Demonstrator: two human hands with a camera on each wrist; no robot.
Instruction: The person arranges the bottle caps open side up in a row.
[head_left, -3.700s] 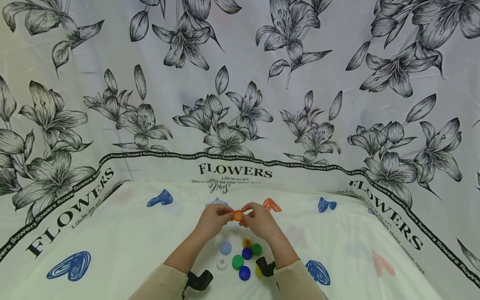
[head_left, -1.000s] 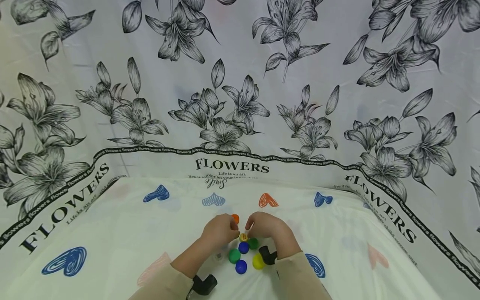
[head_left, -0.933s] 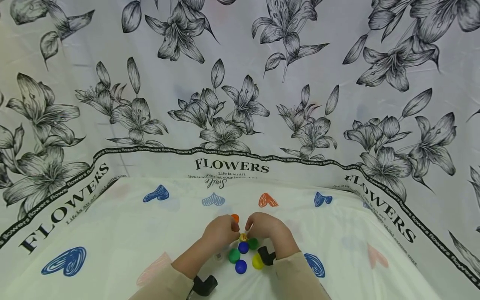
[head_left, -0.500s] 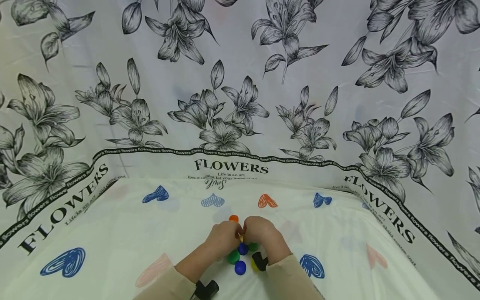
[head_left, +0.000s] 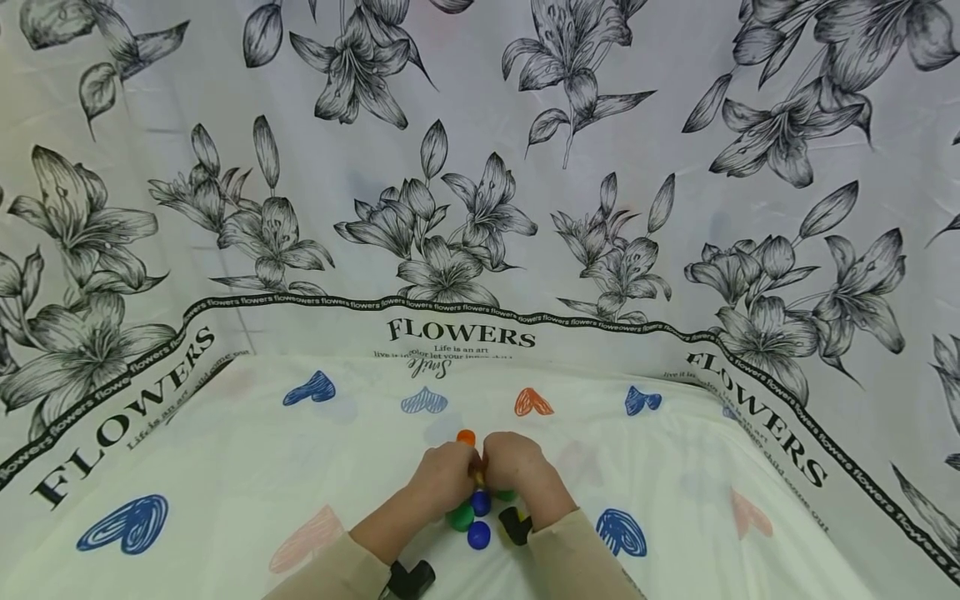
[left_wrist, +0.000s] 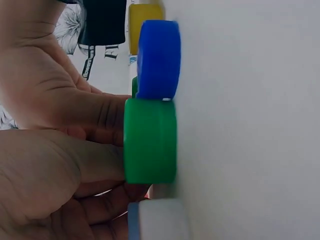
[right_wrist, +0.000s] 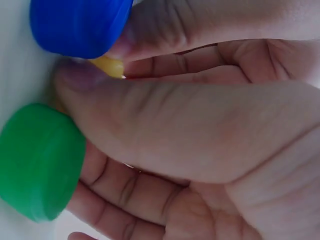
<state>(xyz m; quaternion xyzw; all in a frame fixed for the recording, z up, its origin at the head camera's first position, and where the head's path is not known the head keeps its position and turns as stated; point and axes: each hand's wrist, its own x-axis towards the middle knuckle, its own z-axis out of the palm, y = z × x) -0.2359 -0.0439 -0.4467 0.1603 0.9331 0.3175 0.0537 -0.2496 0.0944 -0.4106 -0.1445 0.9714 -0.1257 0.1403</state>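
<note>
My left hand and right hand meet low over the cloth, pinching a small yellow bottle cap between them. Only a sliver of that yellow cap shows past the thumbs in the right wrist view. Just in front of it, on the near side, lies a blue cap, with a green cap beside it. Beyond the fingers is an orange cap. Another green cap stands close to the right thumb. My fingertips are largely hidden in the head view.
A second blue cap lies nearer to me. Another yellow cap stands past a blue one in the left wrist view, and a white cap sits at its lower edge. Black wrist mounts jut inward. A flower-printed curtain rises behind.
Both hands held the orange cap in the air at first; it now rests on the cloth beyond them. Over the last second they have closed in on the yellow cap and drawn slightly nearer.
</note>
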